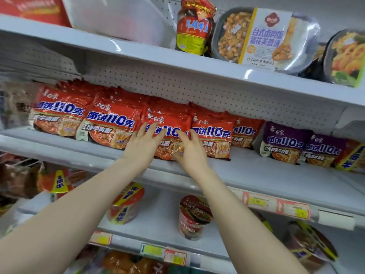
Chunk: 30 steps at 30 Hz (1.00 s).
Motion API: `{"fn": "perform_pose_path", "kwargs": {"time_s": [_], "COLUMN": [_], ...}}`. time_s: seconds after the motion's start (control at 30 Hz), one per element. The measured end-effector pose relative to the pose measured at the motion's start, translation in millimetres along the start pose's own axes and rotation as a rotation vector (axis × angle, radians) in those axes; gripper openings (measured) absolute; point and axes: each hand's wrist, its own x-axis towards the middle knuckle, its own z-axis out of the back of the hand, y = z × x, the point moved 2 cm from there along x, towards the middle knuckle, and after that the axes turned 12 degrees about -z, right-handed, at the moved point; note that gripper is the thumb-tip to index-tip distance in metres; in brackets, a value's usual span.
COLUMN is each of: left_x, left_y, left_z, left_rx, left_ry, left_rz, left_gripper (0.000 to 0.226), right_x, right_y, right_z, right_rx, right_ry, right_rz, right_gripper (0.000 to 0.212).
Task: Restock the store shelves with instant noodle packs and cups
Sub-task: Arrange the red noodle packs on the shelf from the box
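Note:
A row of red instant noodle packs lies on the middle shelf [256, 171]. Both hands rest on the front of one red pack [167, 123] in the middle of that row. My left hand [143, 144] lies flat on its left side with fingers spread. My right hand [190, 150] presses on its lower right part, fingers apart. Neither hand is closed around the pack. More red packs stand to the left [110, 123] and right [215, 135]. Two purple packs [284, 143] stand further right.
The shelf above holds a red jar-like package [194, 26] and boxed rice meals [262, 38]. On the shelf below stand noodle cups [194, 216] and red bowls [126, 204]. Bare shelf surface lies in front of the purple packs. Price tags [292, 209] line the shelf edges.

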Motion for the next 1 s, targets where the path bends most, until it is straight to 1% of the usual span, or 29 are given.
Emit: {"fn": "perform_pose_path", "kwargs": {"time_s": [0.17, 0.23, 0.33, 0.5, 0.63, 0.77, 0.9, 1.0], "left_x": [6, 10, 14, 22, 24, 22, 17, 10], "left_y": [20, 28, 36, 46, 46, 43, 36, 22], "left_z": [-9, -10, -11, -15, -16, -18, -16, -10], "left_rx": [-0.1, -0.125, -0.156, -0.194, -0.204, -0.179, -0.173, -0.147], "left_ry": [-0.033, -0.038, -0.054, -0.086, -0.092, -0.103, -0.094, -0.135], "left_rz": [-0.03, -0.042, -0.049, -0.06, -0.068, -0.073, -0.045, -0.027], "left_gripper": [0.084, 0.088, 0.092, 0.094, 0.092, 0.09, 0.079, 0.071], "right_x": [13, 18, 25, 33, 32, 27, 20, 10], "right_y": [12, 16, 24, 29, 28, 23, 21, 14], "right_z": [-8, -12, -18, -29, -32, -29, -22, -17], "right_rx": [-0.023, -0.031, -0.051, -0.047, -0.057, -0.067, -0.034, -0.003], "right_ry": [-0.005, -0.013, -0.038, -0.094, -0.103, -0.1, -0.125, -0.136], "right_rz": [-0.09, -0.116, -0.138, -0.153, -0.147, -0.126, -0.082, -0.044], "right_gripper": [0.079, 0.083, 0.088, 0.088, 0.087, 0.075, 0.067, 0.065]}}
